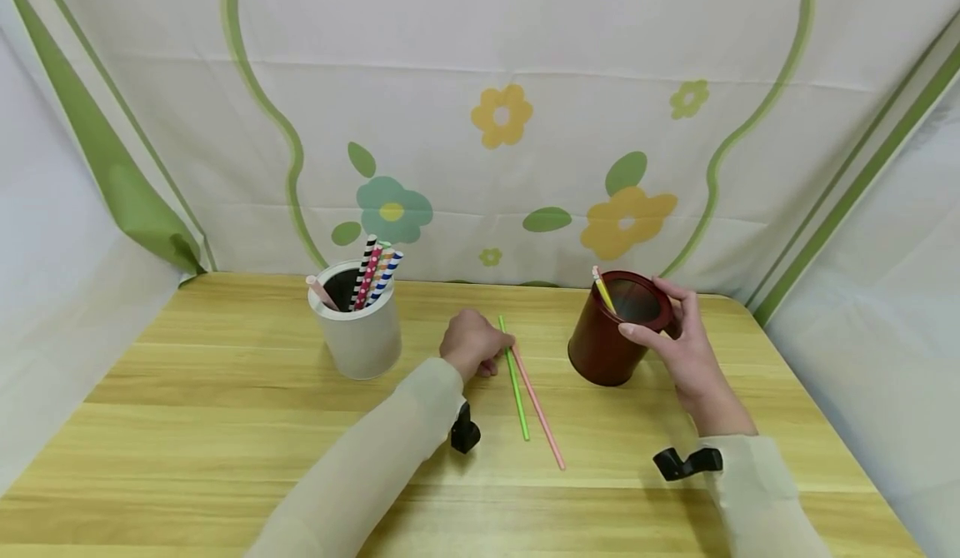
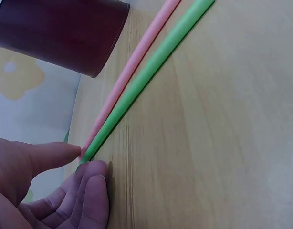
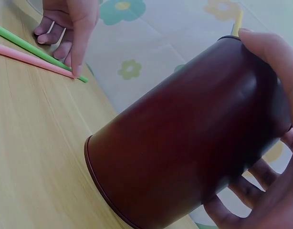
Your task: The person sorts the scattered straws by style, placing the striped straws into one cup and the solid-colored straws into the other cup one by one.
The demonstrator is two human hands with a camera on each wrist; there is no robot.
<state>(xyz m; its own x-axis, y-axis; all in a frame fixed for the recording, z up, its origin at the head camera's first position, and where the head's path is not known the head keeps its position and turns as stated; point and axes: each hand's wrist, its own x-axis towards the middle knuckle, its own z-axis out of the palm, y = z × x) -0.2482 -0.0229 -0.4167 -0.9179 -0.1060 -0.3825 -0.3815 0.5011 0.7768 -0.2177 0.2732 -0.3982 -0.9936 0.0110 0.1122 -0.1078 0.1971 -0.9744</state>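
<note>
On the table lie a green straw (image 1: 517, 391) and a pink straw (image 1: 540, 408), close together at their far ends and spread apart toward the near side. My left hand (image 1: 474, 343) pinches them near those far ends; one fingertip meets the tip of the pink straw, and curled fingers sit beside the green one. With my right hand (image 1: 686, 354) I grip a dark red round holder (image 1: 603, 346), thumb over its near rim and fingers round the right side. A thin yellow stick (image 1: 603, 293) with a red and white tip leans inside it.
A white round holder (image 1: 363, 346) stands at the left, with several patterned paper straws (image 1: 367, 279) and a pale pink stick (image 1: 321, 291) in it. Behind the wooden table (image 1: 187, 408) hangs a flowered curtain (image 1: 420, 67).
</note>
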